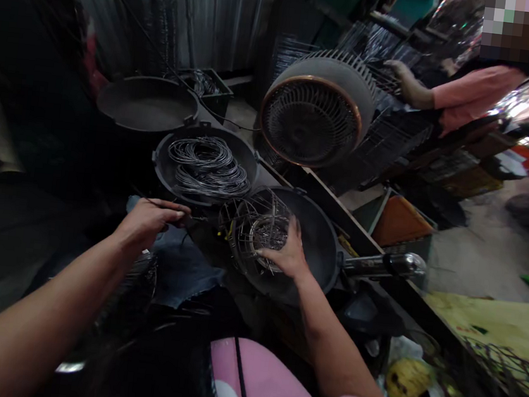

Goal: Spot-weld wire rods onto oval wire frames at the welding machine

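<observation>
My right hand point(286, 255) grips a round wire cage point(254, 223), a fan-guard-like frame of thin metal wires, held over a dark round pan point(321, 243). My left hand point(152, 219) is closed in a pinch on a thin wire or slim tool whose tip points toward the cage. Just behind, another dark round pan point(163, 168) holds coils of grey wire point(208, 165). A piece of blue-grey cloth point(184, 269) lies below my left hand.
A third empty dark pan point(146, 105) sits further back. A large round fan point(315, 112) stands behind the pans. Another person in an orange sleeve point(472, 95) handles wire grids point(386, 136) at the right. A metal handle point(384, 264) sticks out right.
</observation>
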Demonstrator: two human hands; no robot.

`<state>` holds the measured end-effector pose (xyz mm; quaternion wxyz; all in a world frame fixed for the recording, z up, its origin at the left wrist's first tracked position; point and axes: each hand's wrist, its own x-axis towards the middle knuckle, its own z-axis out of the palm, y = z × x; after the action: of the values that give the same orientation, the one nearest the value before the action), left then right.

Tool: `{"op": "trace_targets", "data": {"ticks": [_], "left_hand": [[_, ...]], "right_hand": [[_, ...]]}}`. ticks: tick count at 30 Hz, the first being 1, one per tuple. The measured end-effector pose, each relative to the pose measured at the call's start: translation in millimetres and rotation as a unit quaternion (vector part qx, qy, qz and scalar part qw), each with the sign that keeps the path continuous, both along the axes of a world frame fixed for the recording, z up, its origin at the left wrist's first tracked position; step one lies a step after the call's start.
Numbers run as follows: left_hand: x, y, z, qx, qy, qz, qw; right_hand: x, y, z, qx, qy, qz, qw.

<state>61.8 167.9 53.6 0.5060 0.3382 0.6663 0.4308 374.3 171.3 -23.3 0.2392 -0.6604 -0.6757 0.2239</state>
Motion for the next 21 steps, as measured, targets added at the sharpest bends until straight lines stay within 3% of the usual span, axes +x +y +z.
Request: {"op": "trace_targets", "data": {"ticks": [4,7,9,11,14,17,21], "left_hand": [[-26,-7,-1.7,-0.021,0.001,0.034,0.999],[-31,-11,3.8,-0.009,-0.013,0.025,1.000],[-25,-13,8.5,0.007,-0.037,0.001,0.999],[-15,-15,13.5,0.021,-0.073,-0.028,0.997],[-6,-19,22.2,0.036,-0.117,-0.037,0.992],[-13,-24,33.0,0.041,-0.123,0.019,0.991],[-43,-30,48.8,0.042,-0.150,0.117,0.981]], "right_hand": [[7,-5,-2.2,0.001,0.019,-0.074,0.997],[-3,-16,8.0,0.025,-0.072,-0.084,0.994],[-17,-24,15.7,0.076,-0.176,-0.037,0.981],[-33,-27,19.3,0.114,-0.261,0.055,0.957],[-48,-25,15.8,0.088,-0.316,0.135,0.935],[-46,-19,10.7,0.069,-0.334,0.132,0.931],[-23,-19,12.6,0.078,-0.336,0.091,0.934]]}}
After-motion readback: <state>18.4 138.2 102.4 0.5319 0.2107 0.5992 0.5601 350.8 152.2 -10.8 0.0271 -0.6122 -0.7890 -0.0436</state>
